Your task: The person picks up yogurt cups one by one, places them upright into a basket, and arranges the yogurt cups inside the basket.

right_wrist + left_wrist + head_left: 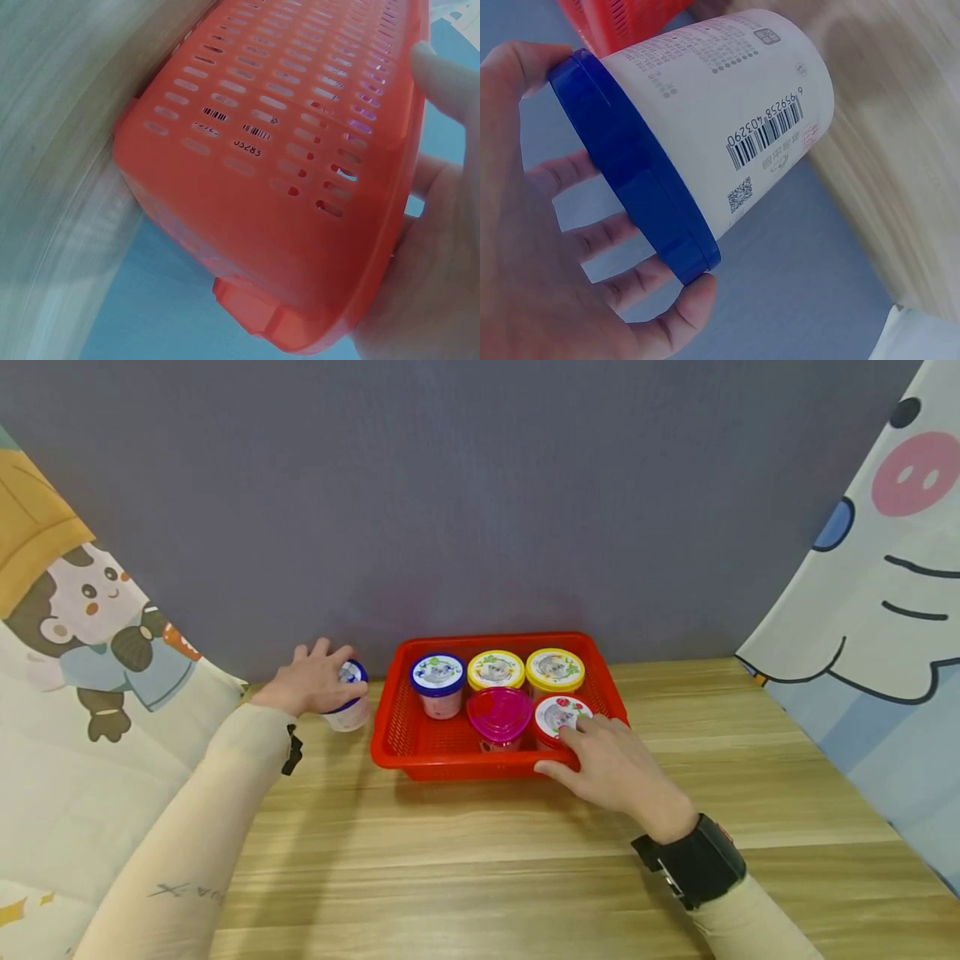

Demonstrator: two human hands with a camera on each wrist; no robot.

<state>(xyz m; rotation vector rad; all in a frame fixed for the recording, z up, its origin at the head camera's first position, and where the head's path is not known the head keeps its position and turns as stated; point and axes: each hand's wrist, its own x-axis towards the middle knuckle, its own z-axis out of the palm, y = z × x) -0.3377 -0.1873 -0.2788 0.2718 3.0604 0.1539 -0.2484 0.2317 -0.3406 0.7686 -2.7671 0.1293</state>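
Observation:
My left hand (311,681) grips a white tub (735,97) by its blue lid (634,165) from above, left of the red basket (435,766). In the left wrist view the fingertips and thumb are spread around the lid's edge, and the tub's printed side with a barcode shows. My right hand (611,764) reaches over the basket's front right rim. Its fingers rest on the red-lidded tub (558,712) inside, while the thumb lies at the rim. In the right wrist view the basket wall hides part of those fingers.
Inside the basket stand a blue-lidded tub (438,681), two yellow-lidded tubs, one at the back middle (496,668) and one at the back right (555,670), and a magenta-lidded tub (500,714) in front. A grey panel (480,510) rises behind the wooden table (465,877). Printed cloths hang at both sides.

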